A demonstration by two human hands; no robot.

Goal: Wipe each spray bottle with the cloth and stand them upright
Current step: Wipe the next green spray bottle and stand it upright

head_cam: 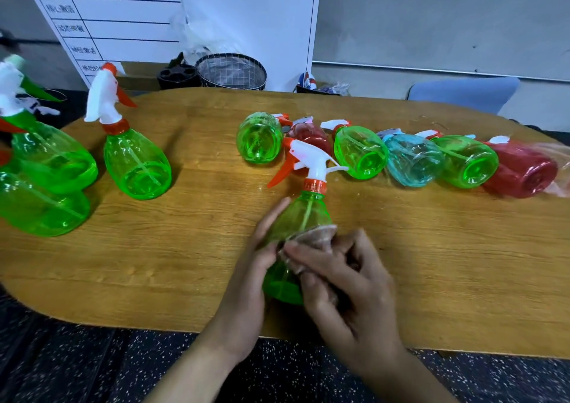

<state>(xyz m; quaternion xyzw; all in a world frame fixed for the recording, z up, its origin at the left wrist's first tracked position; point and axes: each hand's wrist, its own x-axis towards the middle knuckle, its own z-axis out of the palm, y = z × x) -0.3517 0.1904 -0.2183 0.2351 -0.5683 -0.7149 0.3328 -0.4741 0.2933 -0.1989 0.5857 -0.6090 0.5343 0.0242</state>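
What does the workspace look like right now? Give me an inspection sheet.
Surface: wooden table, rounded corners.
Job's things: green spray bottle in hand, being wiped with beige cloth; three green bottles upright at left, e.g.; six bottles lying in a row behind: green, red, green, blue, green, red.
Clutter: nothing seen on the table.
Grippers: left hand holds the bottle; right hand fingers grip the cloth.
Cables: nothing seen.
Surroundings: mesh basket, whiteboard, blue chair.

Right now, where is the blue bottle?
The blue bottle lies on its side in the row at the table's far right, between two green bottles.
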